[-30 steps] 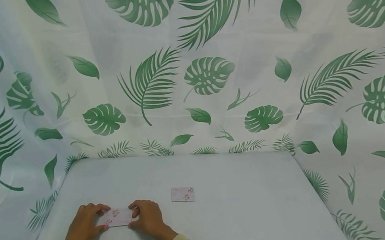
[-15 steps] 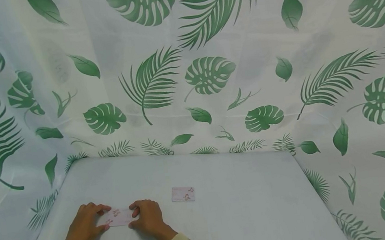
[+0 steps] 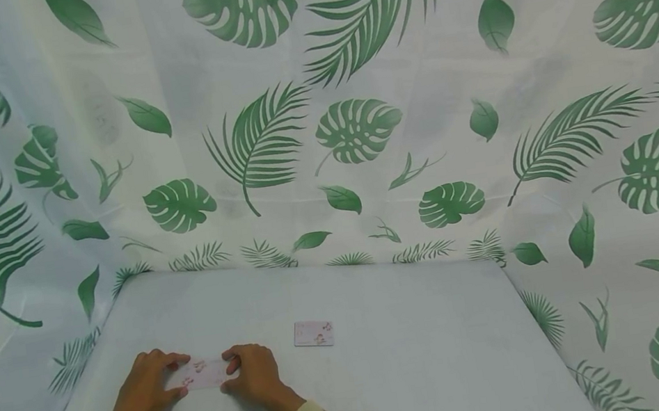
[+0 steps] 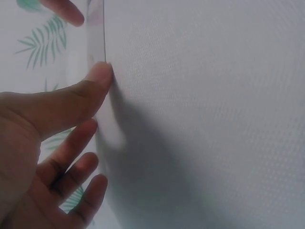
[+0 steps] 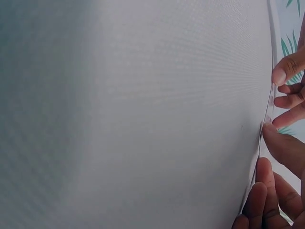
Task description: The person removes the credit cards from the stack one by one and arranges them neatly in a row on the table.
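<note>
Holding: the left hand [image 3: 149,385] and right hand [image 3: 255,374] pinch opposite ends of a pale pink card [image 3: 204,375], lower left of the frame.
Left hand: thumb on the card's near edge, index finger at the far edge; the other 3 fingers bend below the thumb in the left wrist view.
Right hand: thumb at the near edge, bent index finger at the far corner.
Card axis: long side runs left to right, nearly level; fingers cover both ends.
Card face: printed side up, red flowers toward its left half.
Card height: cannot tell whether it touches the white table [image 3: 427,360].
2nd card [image 3: 313,333]: lies flat at lower centre, right of the right hand and apart from it; long axis also left to right, dipping slightly rightward, flowers near its right end.
Table edges: back edge crosses mid-frame; left edge slants to the lower left corner, near the left hand; right edge slants to the lower right.
Room: table surface stretches above the held card and, more widely, right of the 2nd card.
</note>
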A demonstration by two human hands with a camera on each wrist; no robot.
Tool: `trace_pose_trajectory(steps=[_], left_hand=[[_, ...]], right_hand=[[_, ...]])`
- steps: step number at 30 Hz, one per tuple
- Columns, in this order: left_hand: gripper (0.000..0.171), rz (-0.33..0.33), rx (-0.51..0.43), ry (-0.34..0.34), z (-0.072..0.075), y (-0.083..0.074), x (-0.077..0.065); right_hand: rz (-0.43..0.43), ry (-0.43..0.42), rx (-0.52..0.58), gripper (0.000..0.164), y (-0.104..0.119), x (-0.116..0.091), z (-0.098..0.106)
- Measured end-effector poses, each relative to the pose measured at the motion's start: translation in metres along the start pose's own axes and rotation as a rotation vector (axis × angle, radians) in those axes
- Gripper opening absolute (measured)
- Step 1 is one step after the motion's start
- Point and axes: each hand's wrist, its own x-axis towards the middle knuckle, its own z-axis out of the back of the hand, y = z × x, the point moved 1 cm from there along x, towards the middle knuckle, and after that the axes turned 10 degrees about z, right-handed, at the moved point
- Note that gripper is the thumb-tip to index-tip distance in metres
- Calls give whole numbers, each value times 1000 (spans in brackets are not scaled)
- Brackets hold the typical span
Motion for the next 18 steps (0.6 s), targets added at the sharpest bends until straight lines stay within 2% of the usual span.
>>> trace_pose_trajectory(steps=[12,18], left_hand=[[60,1,-13,-23,2,-3,0],[60,-35,-54,-63,4,-8,2]], right_hand=[[-15,3,76,50,-7,-2,4],[16,-37,109,51,-13,-4,14]])
